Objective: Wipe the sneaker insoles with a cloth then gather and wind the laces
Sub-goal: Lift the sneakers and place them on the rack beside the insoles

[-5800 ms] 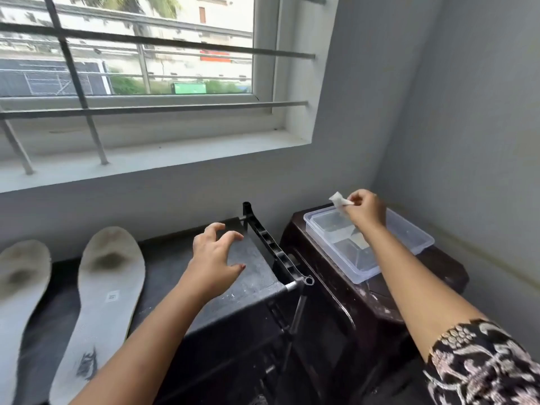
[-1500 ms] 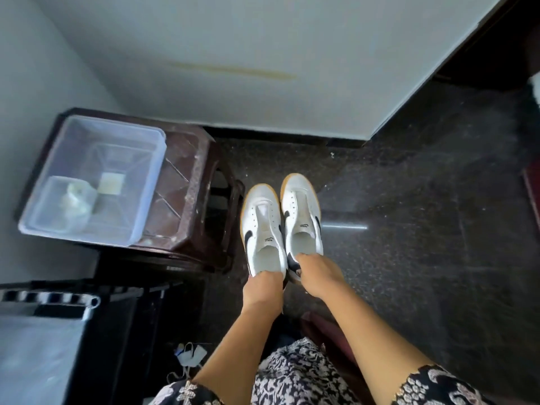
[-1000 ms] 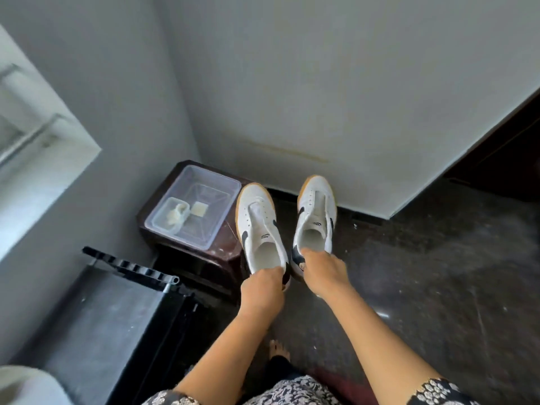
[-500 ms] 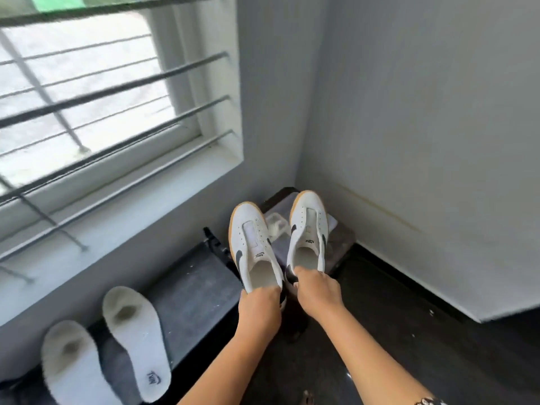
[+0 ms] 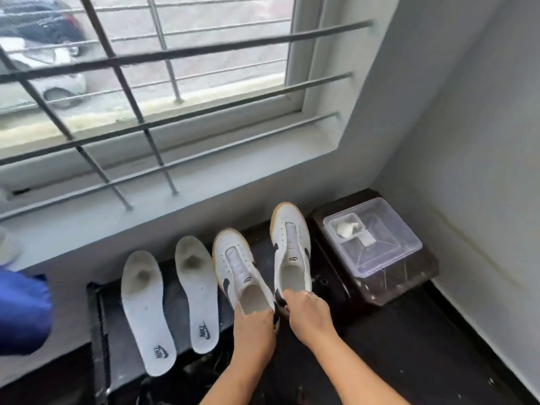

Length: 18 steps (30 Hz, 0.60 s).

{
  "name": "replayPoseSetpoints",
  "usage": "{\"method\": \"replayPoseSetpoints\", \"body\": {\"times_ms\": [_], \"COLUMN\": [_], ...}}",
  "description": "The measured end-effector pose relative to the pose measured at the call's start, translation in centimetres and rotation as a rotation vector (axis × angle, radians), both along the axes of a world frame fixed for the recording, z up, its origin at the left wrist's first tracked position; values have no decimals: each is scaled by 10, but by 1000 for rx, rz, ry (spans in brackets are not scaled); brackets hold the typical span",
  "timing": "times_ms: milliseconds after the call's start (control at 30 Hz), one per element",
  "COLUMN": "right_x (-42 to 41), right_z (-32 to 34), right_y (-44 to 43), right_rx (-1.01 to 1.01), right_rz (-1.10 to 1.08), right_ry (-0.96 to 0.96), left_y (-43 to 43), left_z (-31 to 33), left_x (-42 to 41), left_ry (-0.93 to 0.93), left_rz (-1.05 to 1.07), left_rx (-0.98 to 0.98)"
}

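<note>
A: Well, how much room was there around the black stand (image 5: pixel 172 317)?

B: Not much. Its back edge was against the wall under the window sill (image 5: pixel 175 197). Just beside its right edge stood one brown stool (image 5: pixel 409 285), close in the corner. In front of the stand the dark floor (image 5: pixel 438 346) was open.

A: And on the stand, how many things did you count?

B: Two insoles: the left insole (image 5: pixel 146 314) and the right insole (image 5: pixel 197 293) lay flat side by side on the left half, apart from each other, toes to the wall. The heel of the left one reached over the front edge. Both had a grey stain near the toe.

A: And the shoes?

B: Two white sneakers. The left sneaker (image 5: pixel 238 264) was over the right half of the stand, just beside the right insole. The right sneaker (image 5: pixel 290 244) was at the right edge, near the stool. Whether their soles touched the stand, I cannot tell.

A: The hands?

B: Two. The left hand (image 5: pixel 254 325) gripped the heel of the left sneaker, fingers curled on it. The right hand (image 5: pixel 309 317) gripped the heel of the right sneaker.

A: The cloth?

B: One crumpled cloth (image 5: pixel 346 229) lay in one clear plastic box (image 5: pixel 409 238) on the stool.
</note>
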State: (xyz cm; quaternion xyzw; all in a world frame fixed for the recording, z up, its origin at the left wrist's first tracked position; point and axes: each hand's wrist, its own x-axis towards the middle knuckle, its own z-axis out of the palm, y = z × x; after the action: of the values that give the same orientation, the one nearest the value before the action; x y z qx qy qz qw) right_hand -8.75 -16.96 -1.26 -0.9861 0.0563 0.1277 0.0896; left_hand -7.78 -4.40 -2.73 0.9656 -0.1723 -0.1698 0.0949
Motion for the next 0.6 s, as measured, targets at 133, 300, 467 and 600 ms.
{"method": "replayPoseSetpoints", "body": {"times_ms": [133,300,467,600], "right_x": [12,9,0,0], "right_z": [-11,-36,-43,-50], "right_y": [8,3,-7,-11], "right_rx": [-84,-119,-73,-65], "right_rz": [58,65,65,75], "right_ry": [0,41,42,18], "left_y": [5,-3,-12,-9], "left_z": [-16,-27,-32,-34], "left_x": [3,6,5,10], "left_ry": [74,112,74,83], "left_rz": [-59,-64,-140,-133], "left_rx": [51,155,145,122]}}
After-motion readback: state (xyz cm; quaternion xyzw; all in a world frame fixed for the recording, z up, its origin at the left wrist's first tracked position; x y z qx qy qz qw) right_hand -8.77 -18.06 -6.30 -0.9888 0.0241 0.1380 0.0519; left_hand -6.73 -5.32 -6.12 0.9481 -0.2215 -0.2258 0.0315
